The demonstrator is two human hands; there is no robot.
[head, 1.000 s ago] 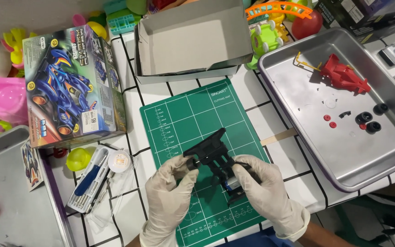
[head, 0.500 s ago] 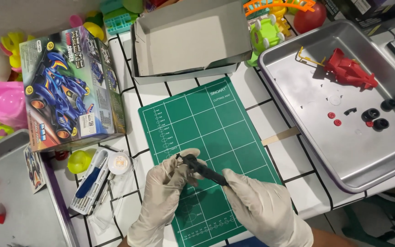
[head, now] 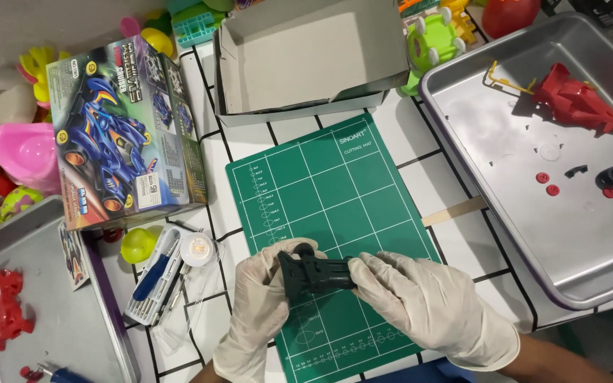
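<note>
Both gloved hands, left [head: 260, 312] and right [head: 427, 308], pinching black toy-car chassis [head: 315, 273] from either end, over green cutting mat [head: 321, 184].

Matt black plastic chassis [head: 317, 273]; shiny metal tray [head: 505, 213]; matt cardboard box [head: 306, 64].

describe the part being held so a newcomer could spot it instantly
Start at the green cutting mat in the middle of the tiled table. At its lower edge, both gloved hands grip a flat black plastic chassis. It is the only black piece off the trays.
</note>
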